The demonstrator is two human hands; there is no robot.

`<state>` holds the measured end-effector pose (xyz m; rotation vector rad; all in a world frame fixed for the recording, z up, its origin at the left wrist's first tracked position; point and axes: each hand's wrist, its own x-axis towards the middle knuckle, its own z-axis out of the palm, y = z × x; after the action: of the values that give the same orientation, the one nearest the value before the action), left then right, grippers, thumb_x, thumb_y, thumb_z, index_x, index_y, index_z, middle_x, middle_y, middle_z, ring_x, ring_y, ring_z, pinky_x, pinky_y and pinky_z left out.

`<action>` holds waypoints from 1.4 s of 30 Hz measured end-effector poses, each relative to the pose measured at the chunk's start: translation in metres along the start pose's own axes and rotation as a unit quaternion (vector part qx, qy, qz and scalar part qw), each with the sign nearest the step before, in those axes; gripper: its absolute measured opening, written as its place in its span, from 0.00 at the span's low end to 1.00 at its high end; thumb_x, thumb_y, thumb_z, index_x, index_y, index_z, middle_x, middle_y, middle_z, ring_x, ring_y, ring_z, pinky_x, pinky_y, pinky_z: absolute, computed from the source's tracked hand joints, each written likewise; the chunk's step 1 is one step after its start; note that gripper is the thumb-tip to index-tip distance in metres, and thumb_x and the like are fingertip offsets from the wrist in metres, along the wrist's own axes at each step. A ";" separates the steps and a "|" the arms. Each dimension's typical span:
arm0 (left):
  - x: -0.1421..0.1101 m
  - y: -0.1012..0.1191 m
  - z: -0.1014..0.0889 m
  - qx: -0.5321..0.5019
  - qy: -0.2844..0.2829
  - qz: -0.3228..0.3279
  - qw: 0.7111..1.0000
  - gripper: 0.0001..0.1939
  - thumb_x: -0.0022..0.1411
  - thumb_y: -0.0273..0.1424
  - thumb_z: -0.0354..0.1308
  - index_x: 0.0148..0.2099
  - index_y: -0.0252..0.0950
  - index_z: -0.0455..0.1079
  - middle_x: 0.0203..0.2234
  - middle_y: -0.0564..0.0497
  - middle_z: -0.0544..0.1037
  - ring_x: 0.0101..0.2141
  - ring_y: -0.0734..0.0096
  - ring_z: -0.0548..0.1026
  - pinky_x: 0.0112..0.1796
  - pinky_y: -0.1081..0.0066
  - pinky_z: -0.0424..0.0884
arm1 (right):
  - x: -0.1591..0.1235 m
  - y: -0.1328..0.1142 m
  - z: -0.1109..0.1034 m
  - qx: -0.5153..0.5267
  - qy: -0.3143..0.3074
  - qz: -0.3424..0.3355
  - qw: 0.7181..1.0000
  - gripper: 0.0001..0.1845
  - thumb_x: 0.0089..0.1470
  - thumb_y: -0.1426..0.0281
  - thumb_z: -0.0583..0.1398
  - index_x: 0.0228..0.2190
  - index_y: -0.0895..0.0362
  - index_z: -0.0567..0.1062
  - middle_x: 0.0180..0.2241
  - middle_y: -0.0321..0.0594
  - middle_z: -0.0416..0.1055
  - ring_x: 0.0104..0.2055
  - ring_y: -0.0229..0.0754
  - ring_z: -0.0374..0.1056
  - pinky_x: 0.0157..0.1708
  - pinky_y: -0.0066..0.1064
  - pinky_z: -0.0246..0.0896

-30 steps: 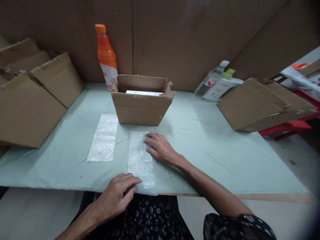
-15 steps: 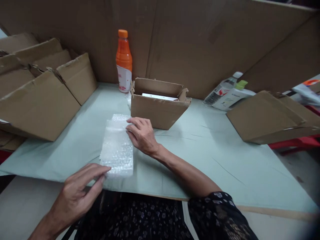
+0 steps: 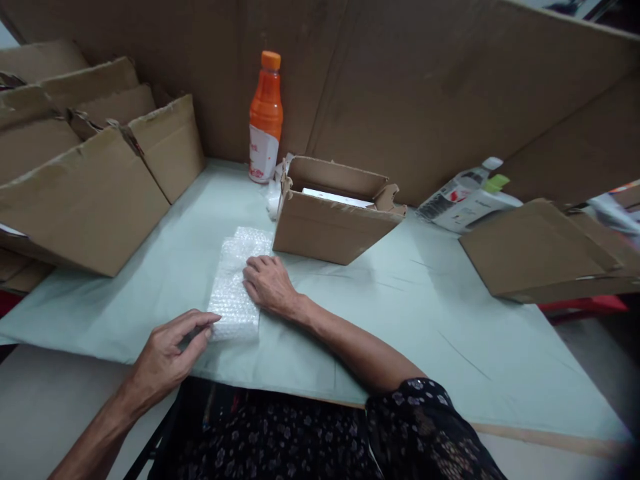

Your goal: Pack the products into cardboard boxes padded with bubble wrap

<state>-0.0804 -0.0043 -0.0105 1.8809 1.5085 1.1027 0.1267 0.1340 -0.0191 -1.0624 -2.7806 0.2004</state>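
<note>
A bubble wrap sheet (image 3: 233,297) lies on the cloth-covered table, on top of a second bubble wrap piece (image 3: 255,239) whose far end shows beyond it. My left hand (image 3: 173,350) pinches the near left corner between thumb and fingers. On the sheet's right side rests my right hand (image 3: 270,283), its fingers curled together against the wrap. Just beyond that hand stands an open cardboard box (image 3: 335,230) with a flat white item (image 3: 337,198) inside.
Large cardboard boxes (image 3: 90,200) fill the left side. An orange bottle (image 3: 266,120) stands behind the wrap, with crumpled white material (image 3: 273,197) beside it. At the right are a clear bottle (image 3: 455,187), a white bottle (image 3: 480,208) and another cardboard box (image 3: 545,250).
Both hands have brought the near bubble wrap sheet left and laid it over the other piece. My right hand has shifted slightly toward me along its edge. The camera view has turned left.
</note>
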 end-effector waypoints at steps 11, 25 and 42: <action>0.090 -0.011 -0.006 0.065 -0.030 -0.022 0.997 0.15 0.63 0.38 0.55 0.43 0.38 0.79 0.37 0.49 0.84 0.37 0.64 0.79 0.30 0.73 0.74 | -0.007 0.018 -0.014 0.193 0.096 0.098 0.972 0.14 0.62 0.71 0.59 0.49 0.54 0.75 0.60 0.47 0.70 0.61 0.50 0.65 0.55 0.46 0.58; 0.117 -0.045 0.020 0.135 -0.072 0.095 0.984 0.17 0.64 0.33 0.51 0.48 0.35 0.76 0.42 0.43 0.82 0.45 0.59 0.78 0.48 0.60 0.73 | -0.027 -0.020 -0.016 0.090 -0.007 -0.088 0.992 0.12 0.64 0.65 0.60 0.46 0.56 0.77 0.53 0.45 0.76 0.52 0.50 0.67 0.54 0.46 0.55; 0.028 -0.029 0.005 0.186 -0.044 0.189 0.963 0.16 0.66 0.33 0.57 0.54 0.35 0.73 0.46 0.41 0.81 0.47 0.55 0.77 0.49 0.57 0.72 | -0.022 -0.014 -0.003 0.104 -0.011 -0.095 0.990 0.09 0.65 0.72 0.58 0.33 0.59 0.77 0.36 0.42 0.79 0.36 0.42 0.67 0.43 0.37 0.54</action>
<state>-0.0908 0.0311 -0.0279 2.5210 1.4171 0.9169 0.1344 0.1087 -0.0159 -0.7457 -2.7822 0.4667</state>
